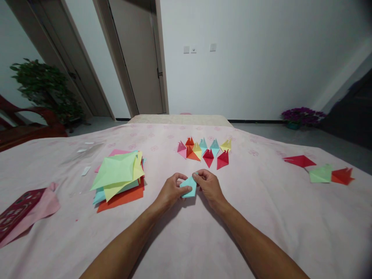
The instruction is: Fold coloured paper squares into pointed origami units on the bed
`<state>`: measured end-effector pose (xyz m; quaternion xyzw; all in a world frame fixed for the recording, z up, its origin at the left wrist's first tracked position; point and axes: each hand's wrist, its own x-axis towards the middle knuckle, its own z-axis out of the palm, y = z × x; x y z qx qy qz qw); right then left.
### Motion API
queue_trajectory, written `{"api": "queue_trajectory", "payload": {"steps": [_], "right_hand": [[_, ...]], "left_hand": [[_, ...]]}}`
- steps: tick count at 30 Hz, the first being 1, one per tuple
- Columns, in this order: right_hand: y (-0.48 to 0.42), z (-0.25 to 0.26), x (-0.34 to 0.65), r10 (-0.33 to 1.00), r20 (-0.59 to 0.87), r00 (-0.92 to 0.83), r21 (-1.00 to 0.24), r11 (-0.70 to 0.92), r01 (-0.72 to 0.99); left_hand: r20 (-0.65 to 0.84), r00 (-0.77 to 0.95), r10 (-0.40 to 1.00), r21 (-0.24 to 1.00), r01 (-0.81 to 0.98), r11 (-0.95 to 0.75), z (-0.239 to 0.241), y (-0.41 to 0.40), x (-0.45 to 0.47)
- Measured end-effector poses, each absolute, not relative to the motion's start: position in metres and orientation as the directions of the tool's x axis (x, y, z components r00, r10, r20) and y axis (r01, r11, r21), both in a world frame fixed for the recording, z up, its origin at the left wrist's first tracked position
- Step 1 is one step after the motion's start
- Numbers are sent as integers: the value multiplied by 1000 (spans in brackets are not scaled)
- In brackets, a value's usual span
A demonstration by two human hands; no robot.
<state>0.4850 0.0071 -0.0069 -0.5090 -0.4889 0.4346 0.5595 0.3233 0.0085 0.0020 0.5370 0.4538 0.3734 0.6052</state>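
A small folded piece of light blue origami paper (189, 189) is held between both hands, just above the pink cloth. My left hand (172, 190) grips its left side, with the thumb lying across the front. At its upper right corner, my right hand (209, 186) pinches the paper between thumb and fingers. Beyond the hands stands a group of folded paper cranes in several colours, among them a red crane (222, 159), a blue crane (214, 147) and a yellow crane (226, 146).
A loose stack of coloured paper sheets (116, 170) lies to the left. Farther left is a dark red patterned packet (20, 209) on pink material. On the right are a red folded paper (300, 161), a green one (321, 173) and an orange one (343, 176). Pink flowered cloth (261, 232) covers the surface.
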Motion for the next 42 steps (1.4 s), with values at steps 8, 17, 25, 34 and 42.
{"api": "queue_trajectory", "payload": {"steps": [8, 17, 25, 34, 42], "right_hand": [[11, -14, 495, 966, 152, 207, -820, 6, 572], [5, -16, 494, 935, 334, 118, -488, 64, 870], [9, -24, 495, 940, 338, 45, -354, 83, 931], [10, -24, 502, 929, 369, 25, -378, 126, 917], [-4, -5, 504, 910, 367, -191, -260, 297, 919]], "left_hand": [[304, 268, 914, 604, 688, -403, -5, -4, 305], [173, 669, 722, 202, 694, -691, -24, -38, 317], [118, 699, 706, 149, 690, -708, -20, -44, 308], [96, 650, 754, 158, 738, -656, -16, -61, 288], [209, 402, 892, 344, 823, -452, 0, -64, 309]]}}
